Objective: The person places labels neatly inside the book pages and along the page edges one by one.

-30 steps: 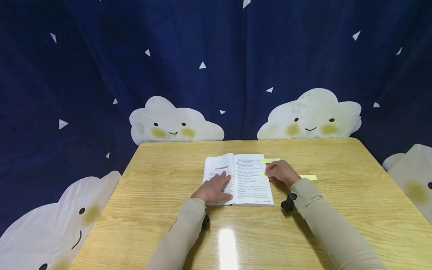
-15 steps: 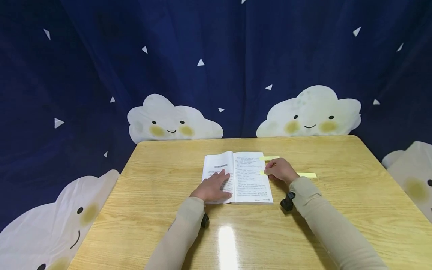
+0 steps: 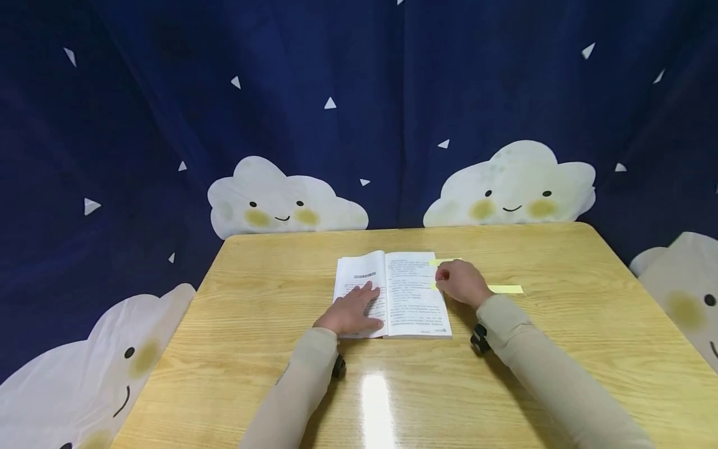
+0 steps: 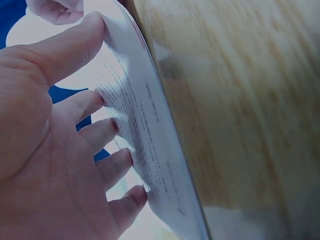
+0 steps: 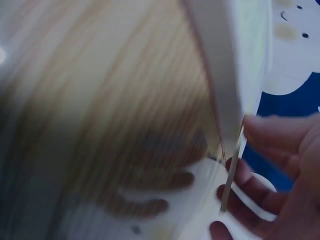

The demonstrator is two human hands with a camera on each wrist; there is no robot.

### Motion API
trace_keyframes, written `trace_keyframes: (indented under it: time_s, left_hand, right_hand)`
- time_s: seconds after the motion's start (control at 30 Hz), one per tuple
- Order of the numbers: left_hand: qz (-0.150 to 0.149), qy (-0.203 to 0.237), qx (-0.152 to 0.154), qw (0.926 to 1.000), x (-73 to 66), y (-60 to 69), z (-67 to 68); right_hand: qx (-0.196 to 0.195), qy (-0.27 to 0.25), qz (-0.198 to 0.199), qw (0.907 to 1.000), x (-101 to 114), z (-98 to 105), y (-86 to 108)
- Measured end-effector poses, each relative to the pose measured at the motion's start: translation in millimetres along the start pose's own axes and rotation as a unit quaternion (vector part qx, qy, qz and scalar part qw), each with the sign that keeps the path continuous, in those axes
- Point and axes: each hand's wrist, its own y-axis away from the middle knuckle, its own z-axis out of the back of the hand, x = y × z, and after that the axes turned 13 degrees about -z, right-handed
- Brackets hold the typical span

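Note:
An open book lies on the table, its printed pages facing up. My left hand rests on the left page with fingers spread; in the left wrist view the fingertips of that hand touch the paper. My right hand is at the book's right edge, thumb and forefinger pinching a yellow strip that reaches from the page out over the table. In the right wrist view the strip runs down past the curled fingers of the right hand. The exact pinch point is partly hidden.
Another yellow strip sticks out of the right page higher up, just above the right hand. The wooden table extends around the book. Behind it hangs a dark blue curtain with white clouds.
The right hand has turned slightly and its knuckles have risen a little beside the upper strip. The left hand stays on the page. The head view has shifted slightly.

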Motion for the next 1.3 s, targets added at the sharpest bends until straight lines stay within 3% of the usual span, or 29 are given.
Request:
trace_keyframes:
  time_s: [0.17,0.27,0.53,0.67,0.8,0.97,1.1,1.3]
  left_hand:
    - [0.000,-0.001,-0.002,1.0000,1.0,-1.5,-0.2]
    - [0.002,-0.004,-0.002,1.0000,1.2,-1.8,0.4]
    - [-0.003,-0.002,-0.004,1.0000,2.7,-0.4,-3.6]
    - [-0.001,-0.004,-0.007,1.0000,3.9,3.0,-4.8]
    - [0.003,-0.003,-0.008,1.0000,3.7,3.8,-3.9]
    - [0.002,-0.004,-0.010,0.9999,3.0,1.4,-3.2]
    - [-0.004,-0.001,-0.011,0.9999,3.1,0.0,-2.9]
    - [-0.002,-0.007,-0.011,0.9999,2.3,-2.4,-5.3]
  right_hand:
    - [-0.060,0.086,0.118,0.9875,-8,-1,9.5]
    - [-0.078,0.109,0.157,0.9785,-12,0,14.2]
    - [-0.038,0.195,0.152,0.9681,-8,7,31.6]
    - [-0.045,0.217,0.159,0.9620,-3,5,34.7]
    - [-0.059,0.207,0.161,0.9632,-3,3,33.6]
    - [-0.042,0.112,0.154,0.9808,-19,9,30.7]
    - [-0.056,0.043,0.151,0.9861,-42,27,28.6]
    - [-0.071,0.024,0.092,0.9929,-79,59,27.4]
